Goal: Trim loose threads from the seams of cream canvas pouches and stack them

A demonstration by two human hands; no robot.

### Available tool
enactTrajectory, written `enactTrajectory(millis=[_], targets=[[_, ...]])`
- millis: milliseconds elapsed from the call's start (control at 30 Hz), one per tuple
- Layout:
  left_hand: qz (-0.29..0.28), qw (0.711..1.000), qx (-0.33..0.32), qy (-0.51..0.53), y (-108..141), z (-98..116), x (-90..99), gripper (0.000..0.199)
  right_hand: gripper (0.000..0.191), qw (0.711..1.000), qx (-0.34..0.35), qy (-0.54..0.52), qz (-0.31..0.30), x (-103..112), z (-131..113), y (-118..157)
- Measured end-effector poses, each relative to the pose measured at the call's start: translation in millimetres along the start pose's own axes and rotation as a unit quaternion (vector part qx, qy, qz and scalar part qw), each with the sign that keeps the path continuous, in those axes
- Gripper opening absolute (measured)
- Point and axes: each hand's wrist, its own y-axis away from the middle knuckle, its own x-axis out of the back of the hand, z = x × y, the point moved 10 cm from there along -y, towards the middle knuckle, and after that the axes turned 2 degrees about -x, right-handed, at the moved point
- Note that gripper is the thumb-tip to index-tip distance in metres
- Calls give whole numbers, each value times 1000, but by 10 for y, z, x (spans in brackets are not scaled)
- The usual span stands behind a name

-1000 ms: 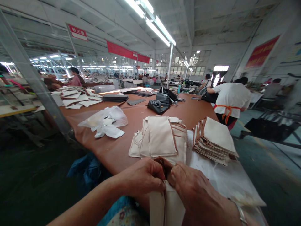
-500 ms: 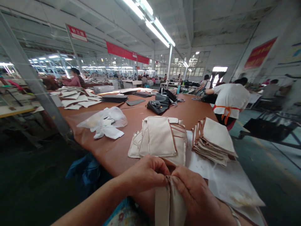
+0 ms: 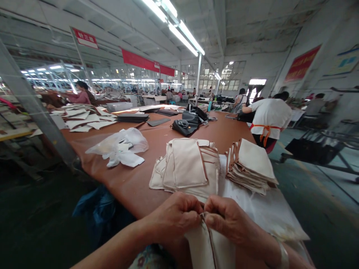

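Low in the view, a cream fabric piece (image 3: 210, 248) with a dark seam down its middle hangs from both hands. My left hand (image 3: 179, 215) pinches its top edge, fingers curled. Right beside it, my right hand (image 3: 227, 218) grips the same edge between thumb and bent fingers; the two hands nearly touch. Just beyond them lies a loose pile of cream pieces with brown edges (image 3: 189, 164) on the brown table. A taller stack of cream pieces (image 3: 255, 160) stands to the right, partly over white sheets (image 3: 252, 205).
A clear plastic bag (image 3: 120, 145) lies on the brown tabletop (image 3: 134, 186) at left. Farther back are black bags (image 3: 187, 123), dark flat pieces (image 3: 133, 117) and scattered cream pieces (image 3: 84, 117). A metal post (image 3: 42, 108) rises at left. A person in white (image 3: 270, 116) bends over at right.
The view has turned slightly right. Both hands still hold the cream piece, which now hangs wider and flatter, and more of the right thumb and wrist shows.
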Motion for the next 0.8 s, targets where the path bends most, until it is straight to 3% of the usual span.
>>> enactTrajectory(millis=[100, 200, 367, 633, 800], targets=[[11, 995, -37, -89, 22, 131, -10, 14, 40, 1000, -23, -10, -6, -11, 39, 18], [32, 989, -48, -140, 33, 172, 12, 17, 40, 993, -77, -86, -14, -45, 134, 53], [37, 998, -2, -57, 17, 5, 66, 13, 38, 982, -90, -167, -14, -66, 131, 90], [49, 999, 2, -9, -28, -100, 24, 32, 31, 991, -64, -119, 15, -55, 153, 104], [50, 999, 16, -10, -9, -120, -35, 20, 31, 992, -41, -110, 36, -38, 208, 111]])
